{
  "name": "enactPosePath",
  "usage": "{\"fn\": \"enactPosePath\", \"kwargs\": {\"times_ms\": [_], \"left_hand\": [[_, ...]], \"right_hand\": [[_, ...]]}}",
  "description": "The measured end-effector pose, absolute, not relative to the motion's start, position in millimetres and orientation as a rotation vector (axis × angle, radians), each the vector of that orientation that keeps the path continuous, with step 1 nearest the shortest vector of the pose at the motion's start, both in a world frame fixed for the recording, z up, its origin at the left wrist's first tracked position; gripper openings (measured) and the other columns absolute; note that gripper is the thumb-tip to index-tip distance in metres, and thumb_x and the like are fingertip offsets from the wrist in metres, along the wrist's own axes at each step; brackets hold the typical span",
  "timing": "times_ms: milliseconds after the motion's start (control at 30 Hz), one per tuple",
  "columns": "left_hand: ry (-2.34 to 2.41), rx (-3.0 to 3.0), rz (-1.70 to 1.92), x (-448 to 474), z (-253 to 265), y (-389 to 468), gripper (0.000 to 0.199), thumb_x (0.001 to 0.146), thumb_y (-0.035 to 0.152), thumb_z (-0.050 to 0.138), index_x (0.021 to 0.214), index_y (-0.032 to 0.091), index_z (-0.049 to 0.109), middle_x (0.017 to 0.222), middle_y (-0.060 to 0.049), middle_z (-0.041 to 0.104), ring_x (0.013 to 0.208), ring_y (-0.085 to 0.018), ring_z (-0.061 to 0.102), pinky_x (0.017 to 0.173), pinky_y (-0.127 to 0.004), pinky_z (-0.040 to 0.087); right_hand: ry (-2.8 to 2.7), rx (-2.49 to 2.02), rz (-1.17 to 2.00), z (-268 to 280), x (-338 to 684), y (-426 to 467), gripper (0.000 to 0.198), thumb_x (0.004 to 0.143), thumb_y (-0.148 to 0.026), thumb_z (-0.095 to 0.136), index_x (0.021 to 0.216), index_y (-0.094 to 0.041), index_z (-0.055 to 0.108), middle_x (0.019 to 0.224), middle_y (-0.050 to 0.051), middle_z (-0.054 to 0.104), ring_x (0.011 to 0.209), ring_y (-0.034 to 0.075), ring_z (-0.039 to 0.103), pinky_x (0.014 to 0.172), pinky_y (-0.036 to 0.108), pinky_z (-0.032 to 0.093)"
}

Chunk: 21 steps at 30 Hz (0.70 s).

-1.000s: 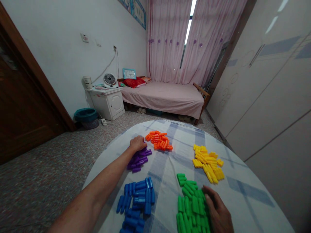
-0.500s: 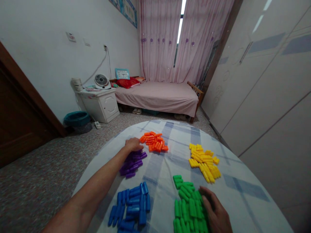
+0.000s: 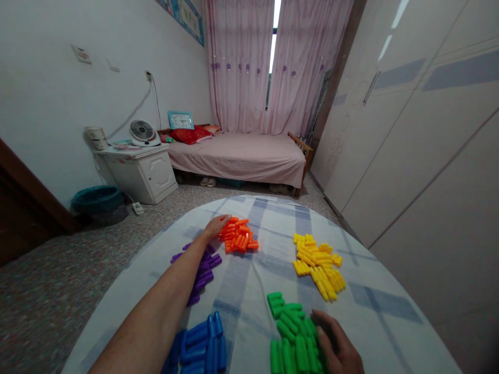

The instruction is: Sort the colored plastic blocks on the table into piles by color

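My left hand reaches across the table to the left side of a pile of orange plastic tube-like pieces. Its fingers are stretched out against the pile's edge, partly hidden, and I see nothing held. Under and beside my left forearm lie purple pieces, partly covered by the arm. Along the right side of the green pieces rests my right hand, thumb and fingers apart with nothing between them. Blue pieces lie at the near left, and yellow ones farther right.
A checked white-and-blue cloth covers the round table. Beyond stand a bed, a white cabinet with a fan, and a teal-lined bin. A tall wardrobe fills the right side.
My left hand has moved from above the purple pieces to the edge of the orange pile. My right hand stays beside the green pieces. The view has shifted slightly.
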<state>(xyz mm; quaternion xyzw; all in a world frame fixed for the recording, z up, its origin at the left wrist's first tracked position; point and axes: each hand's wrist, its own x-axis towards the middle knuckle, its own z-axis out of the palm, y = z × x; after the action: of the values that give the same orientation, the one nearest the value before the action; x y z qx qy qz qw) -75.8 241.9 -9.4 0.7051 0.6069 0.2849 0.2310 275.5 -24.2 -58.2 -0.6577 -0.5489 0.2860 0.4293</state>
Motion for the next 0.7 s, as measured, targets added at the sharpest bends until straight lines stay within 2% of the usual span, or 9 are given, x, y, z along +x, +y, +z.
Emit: {"fn": "enactPosePath", "kwargs": {"times_ms": [233, 467, 567, 633, 700], "left_hand": [[1.52, 2.017, 0.768, -46.6, -15.6, 254.2, 0.051, 0.084, 0.053, 0.037, 0.1, 0.016, 0.069, 0.096, -0.005, 0.071, 0.091, -0.021, 0.063, 0.081, -0.03, 0.047], [1.496, 2.086, 0.79, -10.5, -15.9, 254.5, 0.045, 0.083, 0.05, 0.042, 0.085, 0.016, 0.072, 0.082, -0.004, 0.071, 0.08, -0.02, 0.063, 0.074, -0.028, 0.047], [1.608, 2.08, 0.871, -8.2, -11.5, 245.5, 0.04, 0.084, 0.046, 0.044, 0.097, 0.017, 0.069, 0.101, -0.006, 0.068, 0.098, -0.021, 0.06, 0.089, -0.031, 0.045], [1.745, 2.045, 0.954, -13.0, -12.9, 232.3, 0.043, 0.087, 0.044, 0.041, 0.111, 0.015, 0.062, 0.118, -0.011, 0.061, 0.115, -0.024, 0.051, 0.101, -0.038, 0.037], [1.891, 1.991, 1.003, -19.8, -20.6, 213.7, 0.047, 0.089, 0.044, 0.037, 0.122, 0.014, 0.054, 0.129, -0.015, 0.052, 0.126, -0.027, 0.041, 0.107, -0.045, 0.029]], "right_hand": [[-1.4, -1.66, 0.685, -57.5, 273.8, -25.2, 0.041, 0.076, -0.051, 0.053, 0.1, -0.021, 0.069, 0.105, 0.005, 0.07, 0.097, 0.022, 0.065, 0.085, 0.025, 0.052], [-1.462, -1.66, 0.671, -54.3, 272.8, -26.2, 0.039, 0.08, -0.047, 0.051, 0.103, -0.02, 0.068, 0.106, 0.006, 0.069, 0.097, 0.02, 0.065, 0.085, 0.023, 0.052], [-1.474, -1.667, 0.655, -54.5, 272.6, -26.9, 0.039, 0.081, -0.046, 0.049, 0.104, -0.02, 0.067, 0.106, 0.005, 0.069, 0.098, 0.02, 0.065, 0.085, 0.023, 0.052], [-1.476, -1.667, 0.645, -54.6, 272.3, -26.5, 0.039, 0.081, -0.046, 0.05, 0.104, -0.021, 0.067, 0.106, 0.005, 0.069, 0.098, 0.019, 0.065, 0.085, 0.023, 0.052], [-1.473, -1.661, 0.637, -54.2, 271.2, -25.5, 0.037, 0.08, -0.046, 0.05, 0.102, -0.021, 0.068, 0.105, 0.005, 0.069, 0.097, 0.019, 0.065, 0.084, 0.023, 0.052]]}}
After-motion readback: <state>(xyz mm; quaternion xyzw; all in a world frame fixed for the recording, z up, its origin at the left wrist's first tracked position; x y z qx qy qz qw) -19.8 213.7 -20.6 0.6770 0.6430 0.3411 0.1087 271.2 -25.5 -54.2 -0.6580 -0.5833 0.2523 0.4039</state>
